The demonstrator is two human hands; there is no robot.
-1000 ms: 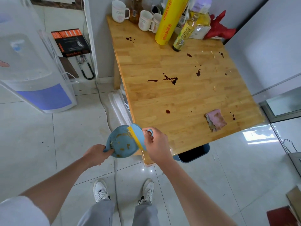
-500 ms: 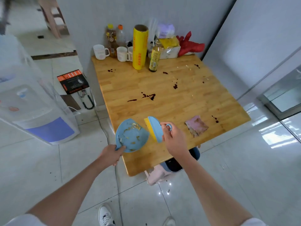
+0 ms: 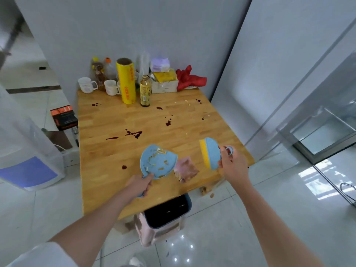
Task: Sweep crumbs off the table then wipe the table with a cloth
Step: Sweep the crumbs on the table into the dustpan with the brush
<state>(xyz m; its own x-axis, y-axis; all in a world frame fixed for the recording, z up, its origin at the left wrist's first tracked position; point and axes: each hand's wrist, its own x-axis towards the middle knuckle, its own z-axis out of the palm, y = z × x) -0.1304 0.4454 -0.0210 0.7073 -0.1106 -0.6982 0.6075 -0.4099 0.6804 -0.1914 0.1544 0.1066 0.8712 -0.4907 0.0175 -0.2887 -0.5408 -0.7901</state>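
Observation:
My left hand (image 3: 140, 185) grips the handle of a small blue dustpan (image 3: 157, 161), held above the wooden table (image 3: 107, 155); yellowish crumbs lie in the pan. In my right hand (image 3: 232, 166) is a blue hand brush (image 3: 211, 153) with yellow bristles, raised over the table's near right part. Between the two tools a pink cloth (image 3: 186, 168) lies flat on the wood. Dark sauce stains (image 3: 134, 133) spot the middle of the table, and a few pale crumbs (image 3: 187, 102) lie toward the far right.
Along the table's far edge stand two white mugs (image 3: 87, 84), bottles (image 3: 145, 91), a yellow wrap roll (image 3: 126, 81), a box (image 3: 164, 81) and red gloves (image 3: 189, 78). A dark bin (image 3: 167, 211) sits under the near edge. A water dispenser (image 3: 28, 160) stands left; walls close the right.
The view has lifted and pulled back from the table. Both hands have moved rightward over the table; the brush has separated from the dustpan and now sits right of the pink cloth.

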